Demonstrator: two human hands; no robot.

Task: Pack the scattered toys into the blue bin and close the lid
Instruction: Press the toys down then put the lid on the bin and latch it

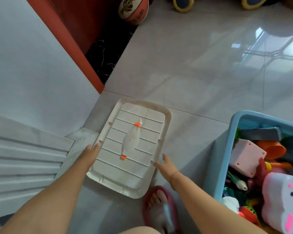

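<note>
The white ribbed lid (130,147) lies flat on the grey tiled floor, underside up, with two orange clips along its middle. My left hand (91,152) touches the lid's left edge with fingers extended. My right hand (165,163) reaches to the lid's right edge, fingers spread, touching or just beside it. The blue bin (227,159) stands open at the right, filled with several toys, among them a pink block, an orange piece and a white-and-pink plush.
A basketball (134,10) sits at the top by a red-edged panel. Blue-and-yellow plush items (183,4) lie at the top right. A white pleated surface (24,157) is at the left. My sandalled foot (159,210) stands just below the lid.
</note>
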